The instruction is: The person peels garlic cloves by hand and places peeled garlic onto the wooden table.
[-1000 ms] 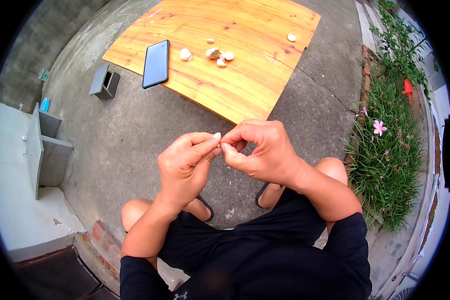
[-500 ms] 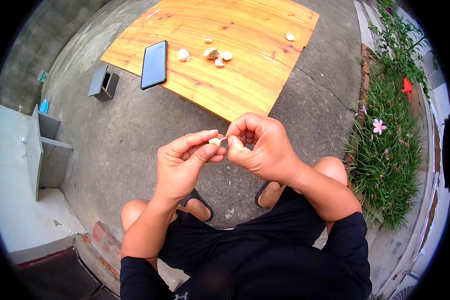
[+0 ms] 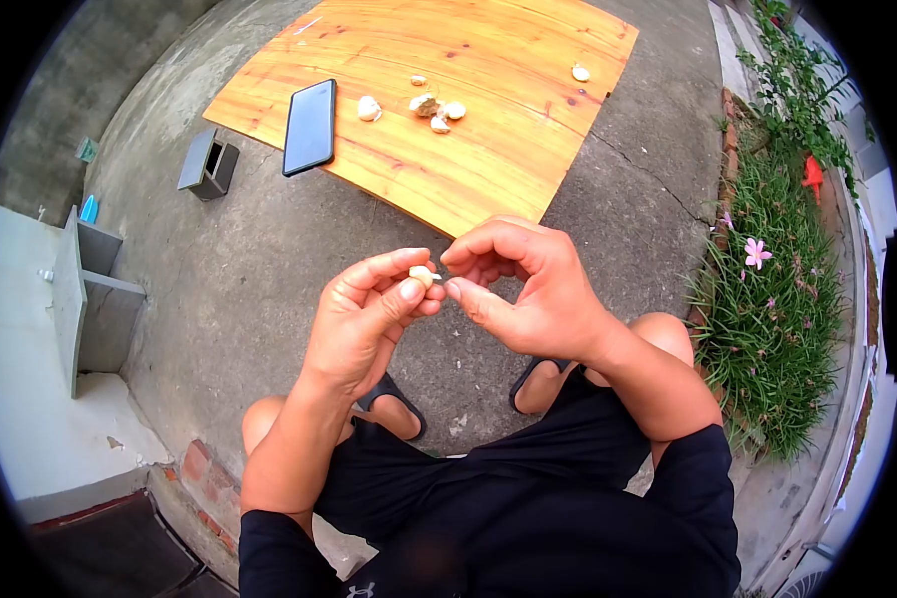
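Note:
A small pale garlic clove (image 3: 422,274) is pinched between the thumb and fingers of my left hand (image 3: 363,314), with a thin bit of skin sticking out on its right. Just to the right, my right hand (image 3: 533,289) has its thumb and index finger apart, and nothing shows between them. Beyond my hands, a garlic cluster (image 3: 426,106) with loose cloves around it lies on the wooden table (image 3: 488,164). Another garlic piece (image 3: 369,109) sits to its left, and a single clove (image 3: 580,73) lies near the table's right edge.
A dark phone (image 3: 310,128) lies at the table's near left edge. On the concrete left of the table stands a grey box (image 3: 208,165). Grass with pink flowers (image 3: 756,253) grows behind a brick edging on the right. My feet are below my hands.
The fingers of my right hand have opened and drawn slightly away from the clove. In my left hand the clove now shows more fully; at first the fingers mostly hid it.

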The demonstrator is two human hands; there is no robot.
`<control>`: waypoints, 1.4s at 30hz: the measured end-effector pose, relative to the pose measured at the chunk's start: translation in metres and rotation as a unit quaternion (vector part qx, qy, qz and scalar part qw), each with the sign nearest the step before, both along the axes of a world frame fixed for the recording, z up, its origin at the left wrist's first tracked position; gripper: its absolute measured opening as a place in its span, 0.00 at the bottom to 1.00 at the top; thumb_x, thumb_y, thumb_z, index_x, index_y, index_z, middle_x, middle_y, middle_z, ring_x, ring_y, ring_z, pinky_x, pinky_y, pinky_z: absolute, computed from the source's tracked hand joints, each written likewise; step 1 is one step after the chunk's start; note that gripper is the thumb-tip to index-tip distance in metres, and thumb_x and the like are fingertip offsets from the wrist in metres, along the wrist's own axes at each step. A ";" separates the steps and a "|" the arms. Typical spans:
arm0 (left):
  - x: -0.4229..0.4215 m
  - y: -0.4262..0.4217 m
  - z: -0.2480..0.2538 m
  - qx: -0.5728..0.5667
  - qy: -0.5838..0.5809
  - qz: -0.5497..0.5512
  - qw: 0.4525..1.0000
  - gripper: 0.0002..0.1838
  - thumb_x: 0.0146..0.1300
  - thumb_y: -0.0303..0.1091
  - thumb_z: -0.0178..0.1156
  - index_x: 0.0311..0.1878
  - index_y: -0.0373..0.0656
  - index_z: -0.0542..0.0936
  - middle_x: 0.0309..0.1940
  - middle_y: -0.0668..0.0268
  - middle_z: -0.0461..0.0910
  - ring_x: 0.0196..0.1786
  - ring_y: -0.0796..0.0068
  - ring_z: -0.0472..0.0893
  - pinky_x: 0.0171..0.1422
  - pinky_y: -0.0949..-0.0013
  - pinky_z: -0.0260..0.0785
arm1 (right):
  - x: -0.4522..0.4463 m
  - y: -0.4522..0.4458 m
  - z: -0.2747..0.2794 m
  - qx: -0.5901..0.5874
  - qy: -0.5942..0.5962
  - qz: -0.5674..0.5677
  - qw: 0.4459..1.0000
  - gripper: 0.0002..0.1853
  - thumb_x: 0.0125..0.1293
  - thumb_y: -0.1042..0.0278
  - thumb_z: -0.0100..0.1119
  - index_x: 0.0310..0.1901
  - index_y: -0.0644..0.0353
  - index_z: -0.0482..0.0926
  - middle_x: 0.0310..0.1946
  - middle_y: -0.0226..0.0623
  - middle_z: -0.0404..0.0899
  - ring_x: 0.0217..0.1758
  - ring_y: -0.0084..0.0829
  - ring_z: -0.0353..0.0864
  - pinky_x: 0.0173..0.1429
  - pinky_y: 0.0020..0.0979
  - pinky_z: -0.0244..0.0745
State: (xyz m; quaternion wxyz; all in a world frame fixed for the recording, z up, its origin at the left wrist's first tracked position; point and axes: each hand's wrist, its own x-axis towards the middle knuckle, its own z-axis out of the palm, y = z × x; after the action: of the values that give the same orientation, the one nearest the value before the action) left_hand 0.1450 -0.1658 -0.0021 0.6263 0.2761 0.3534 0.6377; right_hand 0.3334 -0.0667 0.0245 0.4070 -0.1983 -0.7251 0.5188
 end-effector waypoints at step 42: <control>-0.002 -0.002 0.003 -0.031 0.039 -0.001 0.999 0.13 0.74 0.24 0.60 0.59 0.34 0.79 0.52 0.52 0.86 0.47 0.66 0.89 0.53 0.67 0.86 | 0.006 0.000 0.002 -0.245 -0.035 0.060 0.967 0.05 0.67 0.74 0.66 0.39 0.66 0.81 0.28 0.24 0.80 0.31 0.11 0.76 0.34 0.18 0.74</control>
State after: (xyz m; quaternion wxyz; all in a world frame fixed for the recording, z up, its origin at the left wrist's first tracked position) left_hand 0.1426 -0.1677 0.0009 0.6209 0.2817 0.3970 0.6144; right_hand 0.3394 -0.0670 0.0267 0.2888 -0.2657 -0.6004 0.6968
